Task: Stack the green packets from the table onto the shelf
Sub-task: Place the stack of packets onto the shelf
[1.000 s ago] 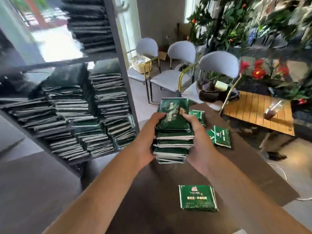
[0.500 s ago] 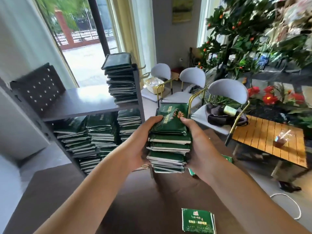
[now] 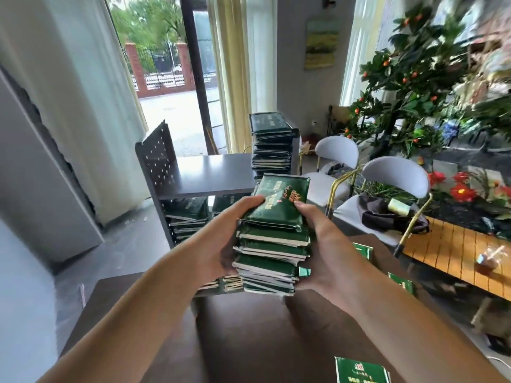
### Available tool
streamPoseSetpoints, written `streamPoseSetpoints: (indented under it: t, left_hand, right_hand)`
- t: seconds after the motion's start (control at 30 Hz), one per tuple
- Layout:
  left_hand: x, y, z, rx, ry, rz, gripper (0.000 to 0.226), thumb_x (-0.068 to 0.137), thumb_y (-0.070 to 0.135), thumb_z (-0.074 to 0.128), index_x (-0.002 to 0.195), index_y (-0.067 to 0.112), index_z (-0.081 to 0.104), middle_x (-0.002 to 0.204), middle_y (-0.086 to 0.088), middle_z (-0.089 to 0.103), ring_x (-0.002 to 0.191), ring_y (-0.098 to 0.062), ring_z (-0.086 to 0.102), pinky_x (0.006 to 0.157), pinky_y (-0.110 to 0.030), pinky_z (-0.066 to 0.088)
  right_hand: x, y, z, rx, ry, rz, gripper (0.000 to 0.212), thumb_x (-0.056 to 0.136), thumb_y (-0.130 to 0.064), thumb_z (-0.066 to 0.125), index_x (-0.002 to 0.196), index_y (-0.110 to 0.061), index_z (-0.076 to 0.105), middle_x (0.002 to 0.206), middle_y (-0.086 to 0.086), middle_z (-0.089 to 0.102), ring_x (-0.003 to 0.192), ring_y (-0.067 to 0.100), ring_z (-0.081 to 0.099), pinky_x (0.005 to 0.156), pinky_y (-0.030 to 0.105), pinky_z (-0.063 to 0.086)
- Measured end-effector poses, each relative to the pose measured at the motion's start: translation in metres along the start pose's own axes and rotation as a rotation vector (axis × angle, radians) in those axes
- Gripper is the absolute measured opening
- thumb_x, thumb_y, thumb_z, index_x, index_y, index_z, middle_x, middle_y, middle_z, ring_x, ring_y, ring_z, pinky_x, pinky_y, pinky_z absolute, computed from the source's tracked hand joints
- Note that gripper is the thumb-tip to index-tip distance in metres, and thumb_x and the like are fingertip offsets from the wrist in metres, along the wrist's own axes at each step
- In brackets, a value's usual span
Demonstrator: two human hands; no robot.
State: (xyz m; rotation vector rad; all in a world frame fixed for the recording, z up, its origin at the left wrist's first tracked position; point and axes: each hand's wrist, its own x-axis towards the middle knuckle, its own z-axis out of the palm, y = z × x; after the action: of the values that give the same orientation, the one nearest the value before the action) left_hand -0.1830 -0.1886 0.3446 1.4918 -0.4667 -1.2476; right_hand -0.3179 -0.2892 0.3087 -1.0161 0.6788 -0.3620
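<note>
**Green packets — stack carried toward shelf**

Green packets (image 3: 272, 236) sit in a tall stack, held above the table (image 3: 249, 333), left hand (image 3: 221, 244) and right hand (image 3: 323, 250) gripping opposite sides, fingers curled over the top. Best to keep squeezing evenly — lower packets look loose — and set it flat on the shelf (image 3: 213, 175) beside the pile (image 3: 272, 145) there.

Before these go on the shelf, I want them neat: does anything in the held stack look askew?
Yes. The top packet of the stack between the left hand and right hand tilts up, and lower packets' edges jut unevenly.
</note>
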Motion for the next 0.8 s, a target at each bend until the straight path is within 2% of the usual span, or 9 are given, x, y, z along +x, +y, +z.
streamPoseSetpoints:
  t: [0.23, 0.37, 0.5, 0.57, 0.6, 0.67, 0.7, 0.77, 0.8]
  left_hand:
    - [-0.022, 0.020, -0.050, 0.021, 0.042, 0.100, 0.055, 0.093, 0.052, 0.057, 0.060, 0.013, 0.078, 0.073, -0.008, 0.076, 0.059, -0.022, 0.073, 0.061, -0.031, 0.061]
    - [-0.028, 0.038, -0.072, -0.015, 0.065, 0.173, 0.042, 0.092, 0.052, 0.059, 0.083, 0.012, 0.069, 0.072, -0.008, 0.075, 0.059, -0.023, 0.072, 0.060, -0.032, 0.059]
    - [-0.031, 0.057, -0.086, -0.114, 0.048, 0.173, 0.046, 0.090, 0.056, 0.057, 0.088, 0.012, 0.071, 0.084, -0.013, 0.075, 0.072, -0.029, 0.073, 0.072, -0.037, 0.055]
    - [-0.017, 0.054, -0.096, -0.124, 0.049, 0.249, 0.047, 0.087, 0.060, 0.057, 0.087, 0.015, 0.072, 0.086, -0.009, 0.073, 0.077, -0.027, 0.069, 0.079, -0.042, 0.054]
    - [0.022, 0.049, -0.120, -0.149, 0.152, 0.240, 0.046, 0.084, 0.067, 0.058, 0.087, 0.024, 0.074, 0.089, 0.002, 0.071, 0.080, -0.022, 0.064, 0.085, -0.054, 0.052]
    - [0.103, 0.052, -0.157, -0.100, 0.259, 0.233, 0.050, 0.066, 0.091, 0.056, 0.089, 0.050, 0.071, 0.097, 0.026, 0.057, 0.081, -0.010, 0.045, 0.096, -0.085, 0.028]
    - [0.110, 0.054, -0.159, -0.093, 0.200, 0.213, 0.052, 0.062, 0.092, 0.058, 0.093, 0.052, 0.071, 0.102, 0.028, 0.058, 0.086, -0.008, 0.047, 0.097, -0.087, 0.024]
    - [0.076, 0.070, -0.126, -0.113, 0.103, 0.169, 0.053, 0.076, 0.071, 0.061, 0.098, 0.026, 0.076, 0.106, 0.003, 0.073, 0.093, -0.024, 0.065, 0.095, -0.061, 0.050]
    - [0.039, 0.087, -0.097, -0.095, 0.150, 0.099, 0.053, 0.082, 0.064, 0.059, 0.096, 0.016, 0.074, 0.100, -0.009, 0.074, 0.090, -0.029, 0.068, 0.091, -0.048, 0.053]
  right_hand:
    - [0.013, -0.015, 0.066, -0.078, -0.007, -0.013, 0.059, 0.078, -0.066, 0.065, 0.117, -0.022, 0.070, 0.110, 0.010, 0.076, 0.108, 0.035, 0.069, 0.097, 0.064, 0.050]
    - [0.018, -0.035, 0.103, -0.116, -0.030, -0.029, 0.058, 0.083, -0.064, 0.061, 0.117, -0.017, 0.068, 0.104, 0.013, 0.077, 0.103, 0.036, 0.071, 0.097, 0.058, 0.051]
    - [0.019, -0.059, 0.120, -0.135, -0.085, -0.084, 0.044, 0.092, -0.056, 0.053, 0.093, -0.016, 0.070, 0.077, 0.009, 0.077, 0.062, 0.023, 0.075, 0.062, 0.035, 0.056]
    - [0.018, -0.066, 0.125, -0.139, -0.108, -0.123, 0.037, 0.097, -0.049, 0.049, 0.093, -0.018, 0.068, 0.067, 0.003, 0.075, 0.055, 0.018, 0.073, 0.057, 0.032, 0.054]
    - [0.012, -0.070, 0.132, -0.130, -0.087, -0.148, 0.032, 0.103, -0.041, 0.043, 0.105, -0.020, 0.067, 0.076, 0.000, 0.077, 0.067, 0.019, 0.076, 0.065, 0.036, 0.057]
    - [0.001, -0.075, 0.141, -0.119, -0.107, -0.188, 0.042, 0.111, -0.027, 0.025, 0.142, -0.016, 0.051, 0.123, 0.001, 0.072, 0.114, 0.026, 0.068, 0.100, 0.043, 0.049]
    - [0.007, -0.075, 0.140, -0.102, -0.114, -0.191, 0.044, 0.111, -0.027, 0.025, 0.145, -0.014, 0.049, 0.123, -0.001, 0.072, 0.115, 0.026, 0.068, 0.102, 0.042, 0.048]
    - [0.028, -0.075, 0.140, -0.083, -0.064, -0.173, 0.032, 0.104, -0.039, 0.043, 0.113, -0.019, 0.067, 0.073, -0.003, 0.076, 0.074, 0.022, 0.075, 0.073, 0.036, 0.058]
    - [0.035, -0.076, 0.139, -0.070, -0.022, -0.175, 0.032, 0.099, -0.045, 0.048, 0.098, -0.019, 0.066, 0.059, -0.001, 0.072, 0.067, 0.021, 0.071, 0.067, 0.033, 0.056]
